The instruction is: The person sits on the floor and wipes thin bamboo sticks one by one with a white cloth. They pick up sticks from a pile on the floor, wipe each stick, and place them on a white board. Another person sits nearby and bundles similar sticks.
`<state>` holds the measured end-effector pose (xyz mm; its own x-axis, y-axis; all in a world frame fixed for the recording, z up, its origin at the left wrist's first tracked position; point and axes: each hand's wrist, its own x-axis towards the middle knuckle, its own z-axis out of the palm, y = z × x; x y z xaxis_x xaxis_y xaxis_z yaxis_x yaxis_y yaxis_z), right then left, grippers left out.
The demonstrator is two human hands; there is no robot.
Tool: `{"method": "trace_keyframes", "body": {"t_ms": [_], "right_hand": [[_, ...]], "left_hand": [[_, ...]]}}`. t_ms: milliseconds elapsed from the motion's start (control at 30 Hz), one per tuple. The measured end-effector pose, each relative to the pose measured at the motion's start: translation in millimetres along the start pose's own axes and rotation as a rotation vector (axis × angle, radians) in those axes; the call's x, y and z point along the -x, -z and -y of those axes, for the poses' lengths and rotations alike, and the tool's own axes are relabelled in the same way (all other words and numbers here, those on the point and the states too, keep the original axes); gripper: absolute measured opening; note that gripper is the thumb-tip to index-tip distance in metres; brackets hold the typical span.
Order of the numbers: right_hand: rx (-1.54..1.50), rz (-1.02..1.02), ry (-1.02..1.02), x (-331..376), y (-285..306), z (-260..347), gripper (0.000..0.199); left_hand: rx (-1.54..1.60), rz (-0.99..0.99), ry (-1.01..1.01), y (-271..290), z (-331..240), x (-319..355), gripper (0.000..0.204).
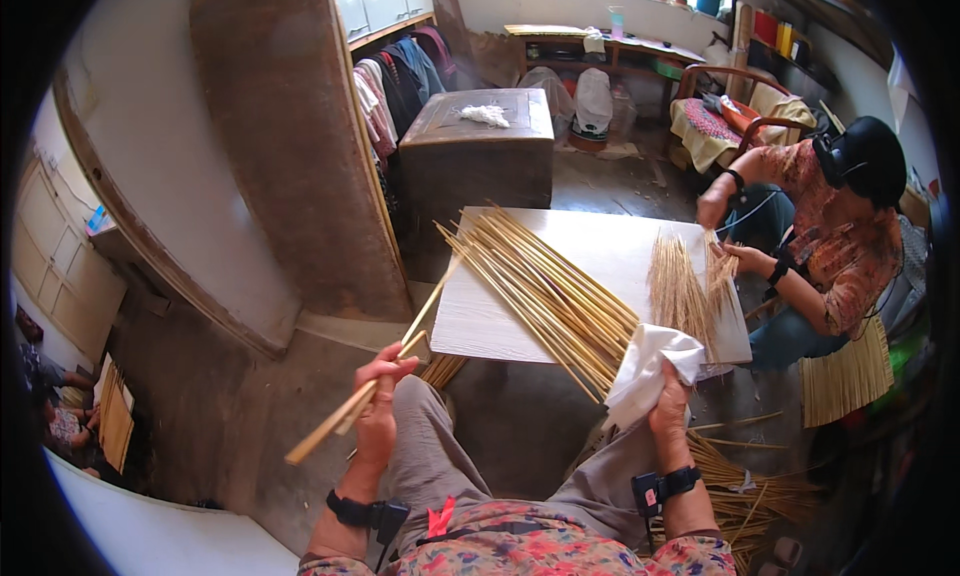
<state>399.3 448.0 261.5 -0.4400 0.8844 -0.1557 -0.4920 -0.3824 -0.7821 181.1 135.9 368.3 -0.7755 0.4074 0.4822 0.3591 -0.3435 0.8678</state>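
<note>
My left hand (376,408) is closed around a few pale dry stalks (325,433), left of the board; one is bent near my fingers, another slants up toward the board's edge. My right hand (669,404) grips a crumpled white cloth (643,368) at the board's near right edge. The cloth covers or touches the near ends of a loose row of long yellow stalks (560,294), which lies diagonally across the white board (455,321). To the right, a bunch of feathery brown plant heads (678,276) lies on the same board.
A co-worker (835,216) sits at the board's right, both hands on a similar feathery bunch. More stalks (740,486) lie on the floor by my right leg. Beyond the board stands a brown chest (475,161) with white material on top. A tall wooden panel (290,146) rises at left.
</note>
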Motion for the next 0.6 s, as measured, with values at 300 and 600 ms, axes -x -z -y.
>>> {"method": "trace_keyframes", "body": {"t_ms": [300,600], "right_hand": [[0.123,0.572,-0.493,74,-124,-83,0.037],[0.218,0.574,-0.383,75,-147,-82,0.032]], "left_hand": [[0.904,-0.342,0.325,2,-28,9,0.023],[0.859,-0.379,0.418,4,-32,20,0.023]]}}
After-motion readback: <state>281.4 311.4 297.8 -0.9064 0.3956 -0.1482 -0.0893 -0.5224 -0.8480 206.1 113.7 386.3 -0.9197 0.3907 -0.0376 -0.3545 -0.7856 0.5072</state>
